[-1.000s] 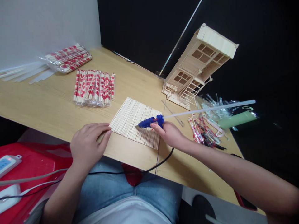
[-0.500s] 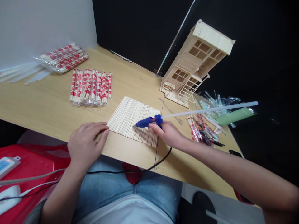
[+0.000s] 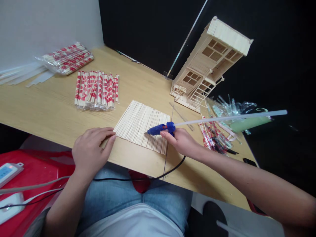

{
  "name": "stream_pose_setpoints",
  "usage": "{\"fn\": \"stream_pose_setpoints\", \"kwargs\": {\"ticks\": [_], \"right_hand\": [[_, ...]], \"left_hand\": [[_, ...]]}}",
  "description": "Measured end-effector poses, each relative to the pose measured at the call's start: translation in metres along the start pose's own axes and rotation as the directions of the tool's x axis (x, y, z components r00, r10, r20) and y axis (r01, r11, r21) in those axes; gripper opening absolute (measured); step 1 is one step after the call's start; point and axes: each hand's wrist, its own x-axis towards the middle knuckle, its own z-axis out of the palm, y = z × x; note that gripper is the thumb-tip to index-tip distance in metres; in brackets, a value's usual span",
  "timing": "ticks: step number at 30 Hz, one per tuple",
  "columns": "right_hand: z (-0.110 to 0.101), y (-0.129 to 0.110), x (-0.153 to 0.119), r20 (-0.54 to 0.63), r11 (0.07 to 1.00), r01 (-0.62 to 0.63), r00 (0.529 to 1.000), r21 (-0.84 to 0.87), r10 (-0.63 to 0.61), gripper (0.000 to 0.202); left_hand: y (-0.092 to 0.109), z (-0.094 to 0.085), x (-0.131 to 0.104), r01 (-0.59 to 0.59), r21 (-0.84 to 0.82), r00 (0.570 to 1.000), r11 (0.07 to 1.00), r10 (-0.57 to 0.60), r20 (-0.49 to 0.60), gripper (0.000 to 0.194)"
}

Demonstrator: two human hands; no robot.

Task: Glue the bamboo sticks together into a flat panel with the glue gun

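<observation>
A flat panel of pale wooden sticks, laid side by side, rests on the table in front of me. My right hand is wrapped round a blue hot glue gun, whose nozzle points left and down at the panel's middle; I cannot tell whether the tip touches. From the gun's back a long translucent glue stick juts out to the right. At the panel's left corner, my left hand pinches the edge between thumb and fingers.
Behind the panel lie red-and-white wrapped chopsticks and a bagged bundle. A wooden model house stands at the back right, with plastic wrappers and a green roll beside it. The gun's black cord crosses the table's front edge.
My right hand has carried the glue gun a little to the right along the panel. My left hand keeps its hold on the panel's left corner.
</observation>
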Motion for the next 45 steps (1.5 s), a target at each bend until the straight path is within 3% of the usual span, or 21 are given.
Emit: {"fn": "stream_pose_setpoints", "kwargs": {"ticks": [9,26,40,45], "right_hand": [[-0.006,0.001,-0.009,0.012,0.996,-0.015,1.0,0.083,0.014,0.047],[0.0,0.004,-0.011,0.003,0.997,-0.078,0.997,-0.029,0.078,0.043],[-0.007,0.013,-0.022,0.019,0.984,-0.075,0.997,0.163,0.073,0.046],[-0.005,0.014,-0.021,-0.009,0.987,-0.035,0.999,0.158,0.037,0.044]], "left_hand": [[-0.001,0.0,0.001,0.003,-0.005,1.0,1.0,-0.003,0.011,0.022],[-0.001,0.0,0.0,0.002,-0.016,1.0,1.0,-0.001,0.009,0.02],[0.0,-0.002,0.001,-0.013,0.008,1.0,1.0,0.012,0.012,0.022],[0.002,-0.002,0.002,-0.015,0.011,1.0,1.0,0.015,0.016,0.022]]}}
